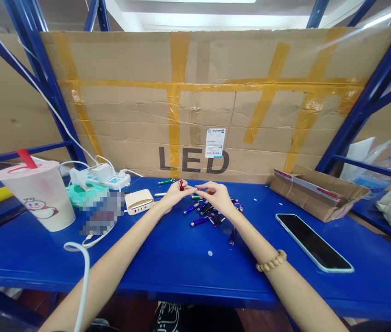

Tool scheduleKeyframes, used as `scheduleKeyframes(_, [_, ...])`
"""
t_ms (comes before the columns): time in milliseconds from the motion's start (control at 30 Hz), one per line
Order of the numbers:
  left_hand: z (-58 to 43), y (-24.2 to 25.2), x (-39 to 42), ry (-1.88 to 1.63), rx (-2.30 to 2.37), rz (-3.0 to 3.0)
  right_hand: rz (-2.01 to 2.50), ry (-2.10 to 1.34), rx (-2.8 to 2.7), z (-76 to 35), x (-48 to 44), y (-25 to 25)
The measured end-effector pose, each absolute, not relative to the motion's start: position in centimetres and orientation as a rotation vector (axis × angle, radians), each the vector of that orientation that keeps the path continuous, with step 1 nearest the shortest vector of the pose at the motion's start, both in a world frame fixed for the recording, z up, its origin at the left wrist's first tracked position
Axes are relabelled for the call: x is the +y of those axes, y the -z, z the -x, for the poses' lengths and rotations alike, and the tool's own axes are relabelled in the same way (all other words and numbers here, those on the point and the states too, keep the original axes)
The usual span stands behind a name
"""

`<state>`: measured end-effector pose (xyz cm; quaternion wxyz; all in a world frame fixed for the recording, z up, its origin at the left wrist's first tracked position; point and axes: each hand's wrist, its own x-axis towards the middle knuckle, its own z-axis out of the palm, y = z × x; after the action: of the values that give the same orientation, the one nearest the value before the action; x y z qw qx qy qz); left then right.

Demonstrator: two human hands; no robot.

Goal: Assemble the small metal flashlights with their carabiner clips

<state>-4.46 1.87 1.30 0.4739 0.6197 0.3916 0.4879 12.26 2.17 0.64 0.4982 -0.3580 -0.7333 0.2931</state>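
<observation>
Our left hand [174,193] pinches a short red plastic pen [180,185], axis near upright; our right hand [218,196] adjoins, grip undeterminable.

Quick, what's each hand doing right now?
Left hand: closed on a red pen.
Right hand: curled, meeting the left; any hold cannot be told.

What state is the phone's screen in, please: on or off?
Off: the phone lies face up on the blue table, its screen uniformly black.

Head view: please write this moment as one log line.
left hand: holds red pen | right hand: touching left hand | pens: heap under hands | phone: flat on table, right side
</observation>
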Motion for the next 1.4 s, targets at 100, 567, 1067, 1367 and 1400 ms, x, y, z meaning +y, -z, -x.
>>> scheduleKeyframes(100, [4.3,-1.3,1.8,-1.206,0.936,-1.462,0.849,-0.764,-1.686,-12.0,2.1,-0.7])
scheduleKeyframes(567, [4.0,-1.4,1.6,-1.247,0.897,-1.686,0.889,-0.972,-1.393,-11.8,1.4,-2.0])
scheduleKeyframes(1067, [4.1,-1.0,1.0,-0.895,1.555,-2.270,0.831,-0.486,-1.868,-11.3,0.6,-2.1])
scheduleKeyframes(1367, [3.9,-1.7,0.4,-0.701,1.746,-2.301,0.812,-0.437,-1.908,-11.1,0.2,-1.9])
scheduleKeyframes(1400, [3.9,-1.6,0.4,-0.685,1.751,-2.319,0.820,-0.447,-1.909,-11.1,0.2,-1.9])
